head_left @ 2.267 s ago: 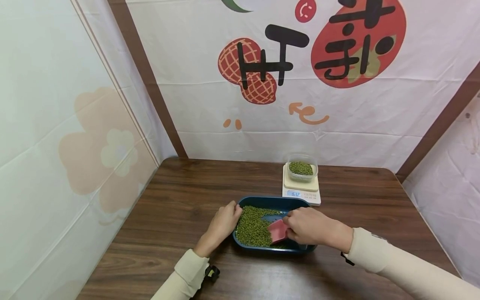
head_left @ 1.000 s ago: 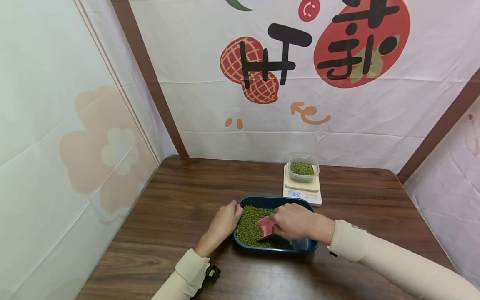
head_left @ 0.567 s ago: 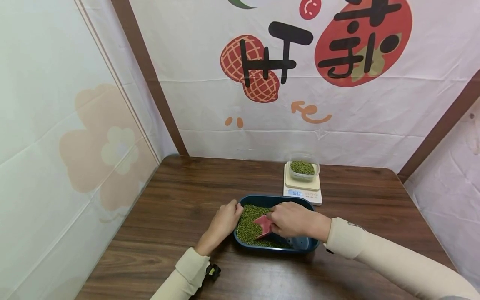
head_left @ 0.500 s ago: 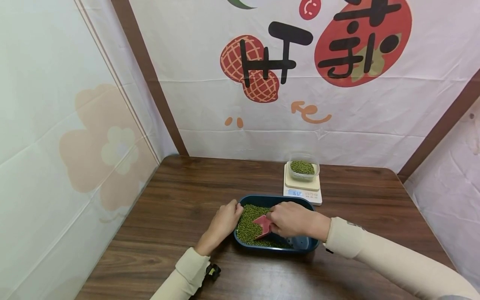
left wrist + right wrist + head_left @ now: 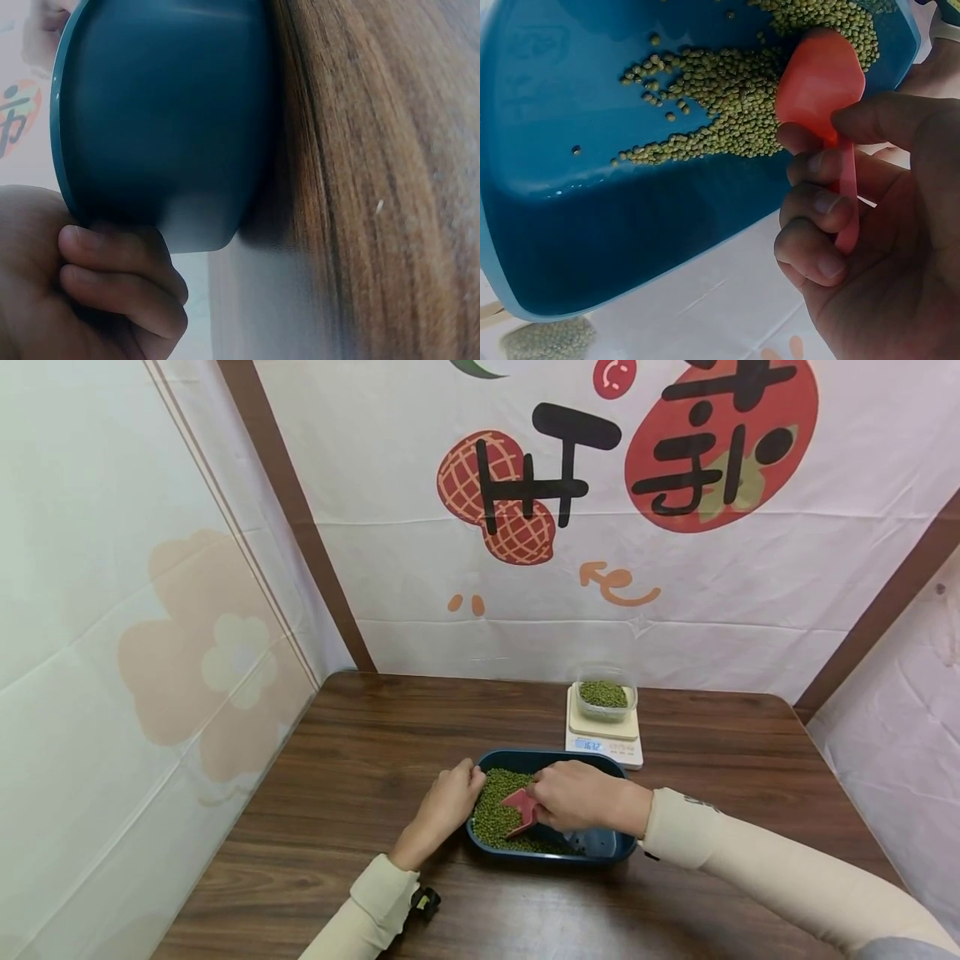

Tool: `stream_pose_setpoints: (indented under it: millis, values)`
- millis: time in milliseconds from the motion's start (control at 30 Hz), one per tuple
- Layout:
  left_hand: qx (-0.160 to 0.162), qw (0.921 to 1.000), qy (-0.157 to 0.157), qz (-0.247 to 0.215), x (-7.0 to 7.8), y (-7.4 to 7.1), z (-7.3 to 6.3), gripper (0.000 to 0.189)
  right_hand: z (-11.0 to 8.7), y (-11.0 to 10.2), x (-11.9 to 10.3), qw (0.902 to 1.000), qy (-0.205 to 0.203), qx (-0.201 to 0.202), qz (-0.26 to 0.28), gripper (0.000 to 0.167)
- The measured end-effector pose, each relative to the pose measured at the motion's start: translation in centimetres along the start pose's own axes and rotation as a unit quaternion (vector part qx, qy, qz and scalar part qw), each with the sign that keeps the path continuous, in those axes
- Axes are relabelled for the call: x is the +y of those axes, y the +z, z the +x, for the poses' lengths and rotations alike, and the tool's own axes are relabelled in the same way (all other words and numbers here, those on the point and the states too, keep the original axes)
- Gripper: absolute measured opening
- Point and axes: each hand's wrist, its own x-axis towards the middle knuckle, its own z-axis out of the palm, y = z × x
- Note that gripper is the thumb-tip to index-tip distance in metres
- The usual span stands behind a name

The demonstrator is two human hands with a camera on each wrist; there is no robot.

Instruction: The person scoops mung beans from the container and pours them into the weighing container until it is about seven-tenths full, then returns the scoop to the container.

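Note:
A blue oblong tub (image 5: 551, 857) on the table holds green mung beans (image 5: 497, 814), heaped toward its left end. My left hand (image 5: 446, 802) grips the tub's left rim; in the left wrist view its curled fingers (image 5: 124, 274) are at the tub wall (image 5: 172, 112). My right hand (image 5: 576, 797) is over the tub and holds a pink scoop (image 5: 521, 811), its bowl at the beans. The right wrist view shows fingers and thumb wrapped about the scoop's handle (image 5: 846, 195), with beans (image 5: 735, 105) spread across the tub floor beside it.
Behind the tub a white digital scale (image 5: 603, 750) carries a clear plastic container (image 5: 604, 713) with more green beans. The tub's back rim is close to the scale. A printed cloth (image 5: 487, 647) hangs along the table's far edge.
My right hand has moved left in the tub, pushing the pink scoop further toward the heaped beans. More of the tub's right floor shows. The left hand stays at the rim.

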Motion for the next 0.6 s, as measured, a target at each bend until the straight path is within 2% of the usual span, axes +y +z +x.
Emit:
stream_pose_setpoints:
  millis: [33,67,133,200,500,600]
  values:
    - [0.000,1.0000,-0.001,0.000,0.0,0.0,0.0,0.033,0.0,0.1,0.0,1.0000,0.001,-0.002,0.000,0.009]
    - [-0.006,1.0000,-0.005,-0.002,1.1,-0.8,-0.4,0.031,0.1,0.1,0.0,1.0000,0.001,-0.003,0.001,0.009]
    - [-0.014,0.9997,-0.021,0.001,1.9,-1.2,-0.7,0.030,0.2,0.1,-0.1,1.0000,0.001,-0.005,0.004,0.009]
    - [-0.022,0.9993,-0.031,0.008,2.2,-1.4,-0.7,0.030,0.2,0.1,-0.1,1.0000,0.000,-0.005,0.003,0.009]
    - [-0.021,0.9994,-0.028,0.006,2.2,-1.3,-0.7,0.030,0.8,0.4,-0.5,0.9998,0.002,-0.011,0.015,0.008]
    - [-0.014,0.9997,-0.020,-0.008,1.6,-1.0,-0.5,0.030,1.0,0.5,-0.7,0.9999,-0.006,-0.008,0.013,0.008]
